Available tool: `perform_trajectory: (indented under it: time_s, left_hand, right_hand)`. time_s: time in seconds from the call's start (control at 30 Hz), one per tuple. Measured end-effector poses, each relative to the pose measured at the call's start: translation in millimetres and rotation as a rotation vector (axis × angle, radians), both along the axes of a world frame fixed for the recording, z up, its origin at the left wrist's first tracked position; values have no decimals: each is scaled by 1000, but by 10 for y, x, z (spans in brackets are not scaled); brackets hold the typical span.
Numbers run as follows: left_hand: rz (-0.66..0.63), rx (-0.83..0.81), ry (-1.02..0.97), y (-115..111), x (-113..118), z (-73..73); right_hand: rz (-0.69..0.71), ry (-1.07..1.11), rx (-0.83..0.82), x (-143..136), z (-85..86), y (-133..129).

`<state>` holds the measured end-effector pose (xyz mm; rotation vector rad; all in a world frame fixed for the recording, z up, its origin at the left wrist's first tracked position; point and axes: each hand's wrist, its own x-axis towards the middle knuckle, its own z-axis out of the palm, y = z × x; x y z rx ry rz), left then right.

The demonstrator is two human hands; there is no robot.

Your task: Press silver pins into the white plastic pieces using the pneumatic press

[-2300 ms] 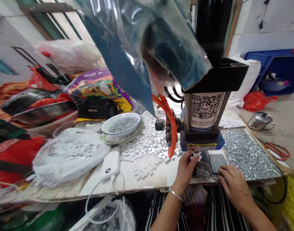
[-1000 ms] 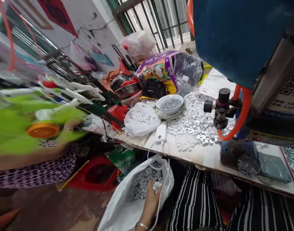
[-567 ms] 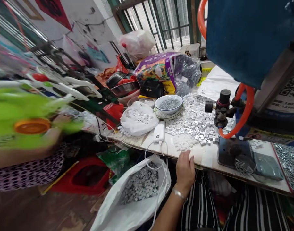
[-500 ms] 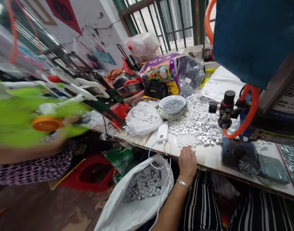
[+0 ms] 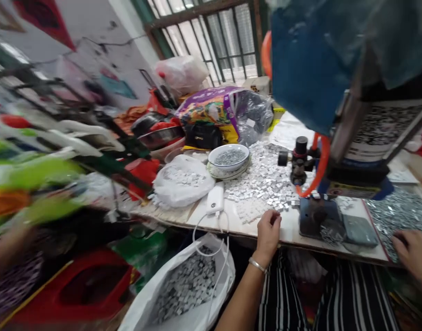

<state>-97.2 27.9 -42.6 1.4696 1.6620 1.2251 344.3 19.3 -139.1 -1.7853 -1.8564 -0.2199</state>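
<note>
My left hand (image 5: 268,232), with a bracelet at the wrist, rests at the table's front edge beside small white pieces (image 5: 250,209). Its fingers are curled together, and what they hold, if anything, is too small to make out. At the right edge, my right hand (image 5: 413,253) is at the near side of a tray of metal pins (image 5: 400,216); its fingertips are partly hidden. Between the hands stands a machine with a dark base plate (image 5: 321,219). Behind my left hand lies a heap of grey-white blocks (image 5: 276,177).
A white power bank (image 5: 215,198) with a cable lies by a plastic bag of pieces (image 5: 185,179) and a bowl of pins (image 5: 228,156). Below the edge hangs a white sack of blocks (image 5: 186,285). A person's arm (image 5: 10,243) is at the left, near a red stool (image 5: 76,285).
The view has swung to the right. My right hand has come into view at the pin tray. My left hand has moved slightly right along the table edge, with its fingers more curled.
</note>
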Motion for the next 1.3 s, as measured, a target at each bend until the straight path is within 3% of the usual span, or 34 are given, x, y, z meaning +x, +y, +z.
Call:
perform_trajectory:
  time_s: [0.1, 0.17, 0.27, 0.4, 0.57, 0.7, 0.8, 0.87, 0.97, 1.1, 1.3]
  left_hand:
    - [-108, 3, -328, 163, 295, 161]
    - [-146, 28, -400, 250, 503, 269]
    - [-196, 133, -326, 352, 757, 365]
    - [-266, 186, -175, 461, 951, 332]
    - [-279, 139, -168, 441, 948, 284]
    - [-229, 199, -41, 191, 827, 299]
    - [-329, 175, 65, -15, 792, 252]
    - [-398, 162, 130, -92, 817, 201]
    - [-388, 165, 245, -94, 900, 159]
    - [-402, 165, 429, 2, 1000, 199]
    - [-395, 142, 224, 24, 1005, 214]
  right_hand:
    - [9, 2, -49, -148, 173, 37]
    - [-5, 81, -64, -235, 256, 54]
    - [-34, 163, -66, -312, 316, 64]
    - [-59, 225, -61, -338, 349, 68]
    - [-134, 354, -44, -328, 482, -16]
    - [-240, 471, -34, -352, 652, -169]
    - [-285, 635, -51, -445, 758, -252]
    - [-235, 731, -96, -553, 807, -281]
    - [-123, 932, -187, -755, 862, -306]
    - [-33, 1150, -253, -998, 937, -343]
    - [52, 1070, -301, -1224, 1039, -424]
